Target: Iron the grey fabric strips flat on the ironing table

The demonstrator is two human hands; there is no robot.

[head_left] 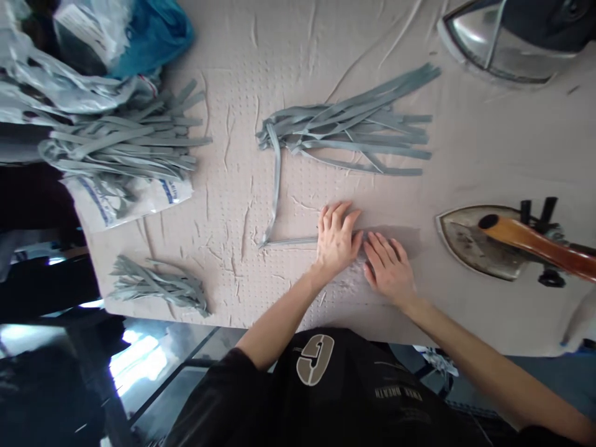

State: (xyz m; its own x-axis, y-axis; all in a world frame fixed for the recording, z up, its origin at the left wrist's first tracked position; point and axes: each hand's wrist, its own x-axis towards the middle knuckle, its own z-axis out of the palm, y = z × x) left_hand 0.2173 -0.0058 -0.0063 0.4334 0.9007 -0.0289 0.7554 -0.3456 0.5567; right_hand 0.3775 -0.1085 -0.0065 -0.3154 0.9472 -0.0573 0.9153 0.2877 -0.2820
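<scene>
A narrow grey-green strip (293, 241) lies across the pale padded table, bent near its left part and running up to a bundle of like strips (344, 133). My left hand (336, 239) rests on the right part of this strip, its fingers together and bent over it. Close by on the right, my right hand (388, 267) lies low on the cloth with its fingers stretched forward, the tips by the strip's end. What is under both sets of fingertips is hidden.
One iron (484, 239) with a wooden handle stands right of my hands; another iron (512, 43) is at the top right. More strips (135, 139) lie at the left by plastic bags (93, 74). A small bundle (161, 285) sits at the lower left.
</scene>
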